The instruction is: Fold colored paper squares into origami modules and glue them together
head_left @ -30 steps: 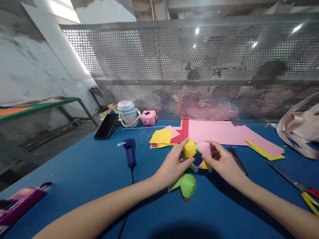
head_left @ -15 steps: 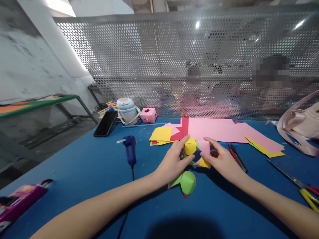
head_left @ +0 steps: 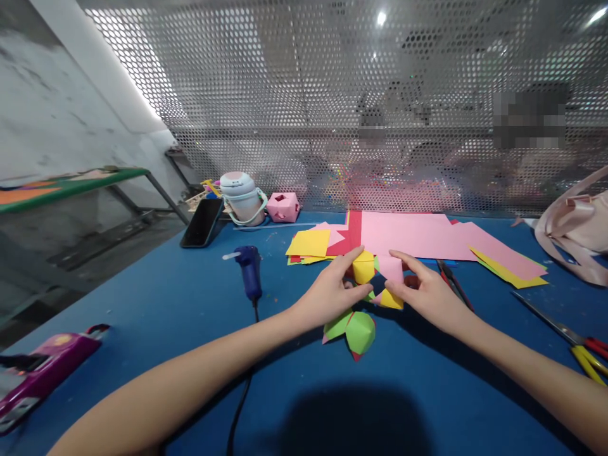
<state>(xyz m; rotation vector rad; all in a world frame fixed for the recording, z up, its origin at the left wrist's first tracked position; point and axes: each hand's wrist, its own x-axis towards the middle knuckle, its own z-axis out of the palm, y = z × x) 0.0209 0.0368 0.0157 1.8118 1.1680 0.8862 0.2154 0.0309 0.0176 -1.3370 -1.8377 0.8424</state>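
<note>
Both my hands meet over a folded paper model of yellow, pink and green pieces on the blue table [head_left: 156,316]. My left hand [head_left: 327,294] pinches the yellow cube-like part [head_left: 363,269] between thumb and forefinger. My right hand [head_left: 427,294] grips the pink and yellow part [head_left: 392,278] of the same model from the right. A green folded piece [head_left: 360,332] with a red tip lies just below my left hand.
Sheets of pink, yellow and red paper [head_left: 413,237] lie behind the hands. A blue glue gun [head_left: 249,272] with its cord lies at the left. A phone [head_left: 203,221], a small jug [head_left: 240,197], a pink paper cube [head_left: 283,206], a magenta stapler [head_left: 42,370], scissors [head_left: 577,342] and a bag [head_left: 577,234] surround them.
The view has tilted slightly, and both hands have stayed on the paper model, pressing its parts closer together.
</note>
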